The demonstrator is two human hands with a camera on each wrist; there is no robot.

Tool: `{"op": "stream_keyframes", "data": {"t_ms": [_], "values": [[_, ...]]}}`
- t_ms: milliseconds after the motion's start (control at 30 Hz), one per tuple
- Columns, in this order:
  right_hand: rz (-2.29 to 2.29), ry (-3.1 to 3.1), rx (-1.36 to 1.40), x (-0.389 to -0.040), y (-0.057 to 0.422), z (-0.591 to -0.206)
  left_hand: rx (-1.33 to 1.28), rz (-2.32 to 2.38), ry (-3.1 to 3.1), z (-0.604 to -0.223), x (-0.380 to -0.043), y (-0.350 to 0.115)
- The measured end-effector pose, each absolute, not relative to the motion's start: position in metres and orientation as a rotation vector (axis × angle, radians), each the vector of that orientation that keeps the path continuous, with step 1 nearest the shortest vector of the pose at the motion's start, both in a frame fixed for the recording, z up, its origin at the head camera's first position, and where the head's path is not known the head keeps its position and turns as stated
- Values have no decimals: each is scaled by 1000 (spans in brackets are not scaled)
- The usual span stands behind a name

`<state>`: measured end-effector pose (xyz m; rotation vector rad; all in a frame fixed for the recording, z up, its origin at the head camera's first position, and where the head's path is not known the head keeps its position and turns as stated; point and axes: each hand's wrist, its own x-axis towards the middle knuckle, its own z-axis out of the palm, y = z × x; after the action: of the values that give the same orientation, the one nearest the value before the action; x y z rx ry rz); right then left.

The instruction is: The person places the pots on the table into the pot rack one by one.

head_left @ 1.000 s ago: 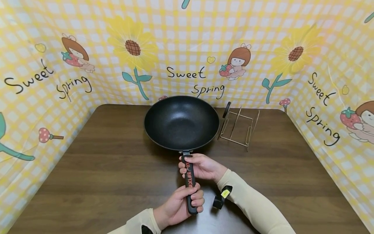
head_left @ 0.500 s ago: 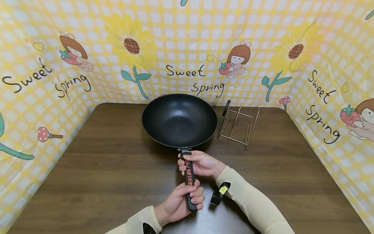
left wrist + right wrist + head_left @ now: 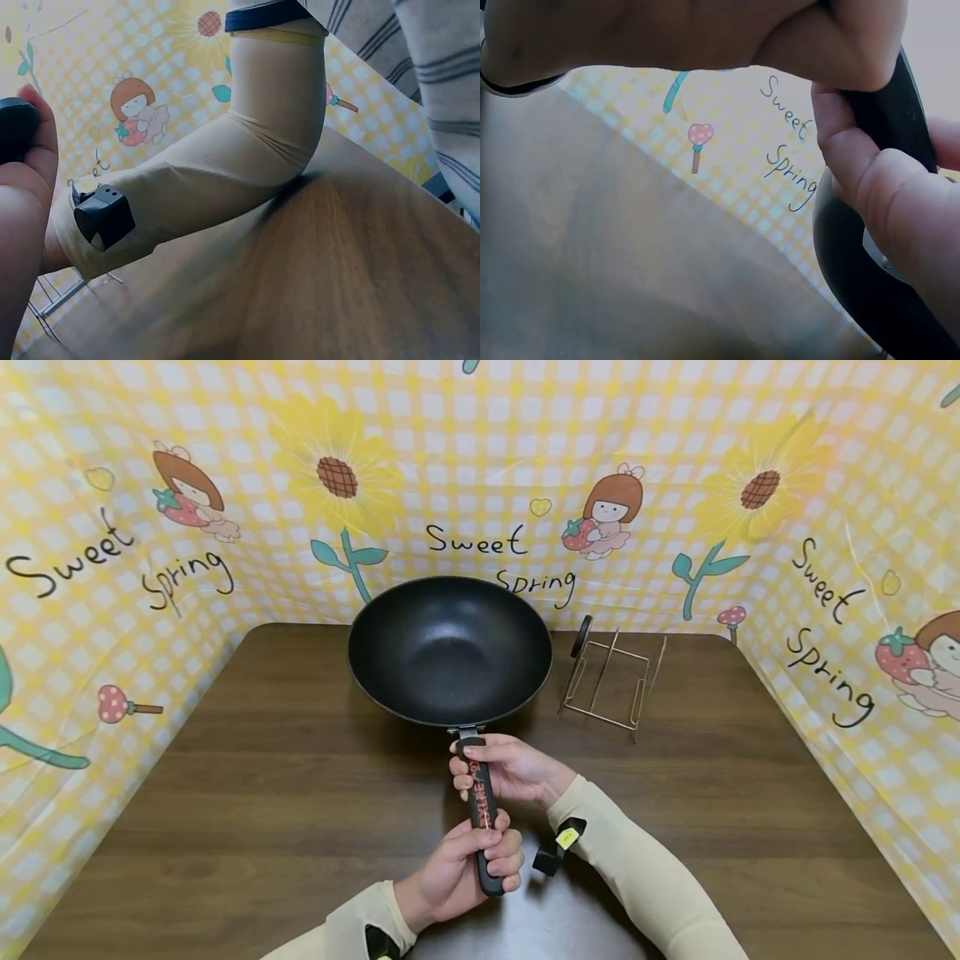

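Note:
A black wok (image 3: 450,647) is tilted with its hollow inside facing me in the head view, its far rim overlapping the patterned backdrop. My left hand (image 3: 467,867) grips the lower end of its black handle (image 3: 482,802), which bears red lettering. Higher up, close below the metal joint, my right hand (image 3: 517,768) holds the same handle with the thumb along the top and fingers curled round it. The right wrist view shows the wok's dark outer side (image 3: 847,277) beyond the right thumb. At the left wrist view's edge, the handle's end (image 3: 16,127) pokes out of the left hand.
A thin gold wire rack (image 3: 606,685) with a black round part (image 3: 581,637) stands right of the wok on the brown wooden table (image 3: 225,777). Yellow checked cloth (image 3: 465,443) walls in the back and both sides. A small black camera (image 3: 549,858) hangs from the right wrist.
The wok has risen and shifted slightly left, its rim now higher against the backdrop. Both hands have kept their hold on the handle and moved up with it. The rack stays put.

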<state>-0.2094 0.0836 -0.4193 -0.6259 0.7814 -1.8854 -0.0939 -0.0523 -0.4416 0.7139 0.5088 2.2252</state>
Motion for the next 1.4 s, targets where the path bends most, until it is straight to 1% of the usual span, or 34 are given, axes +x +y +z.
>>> {"op": "stream_keyframes", "data": {"t_ms": [267, 767, 1133, 1400], "values": [[-1909, 803, -664, -212, 87, -410, 791, 2226, 487, -436, -99, -46], [-1937, 736, -850, -209, 94, -392, 929, 2169, 488, -425, -102, -37], [-1973, 584, -984, -205, 88, -392, 1012, 2127, 372, -412, -98, -36], [-2022, 411, -1059, -201, 84, -394, 1026, 2082, 247, -400, -96, -38]]}}
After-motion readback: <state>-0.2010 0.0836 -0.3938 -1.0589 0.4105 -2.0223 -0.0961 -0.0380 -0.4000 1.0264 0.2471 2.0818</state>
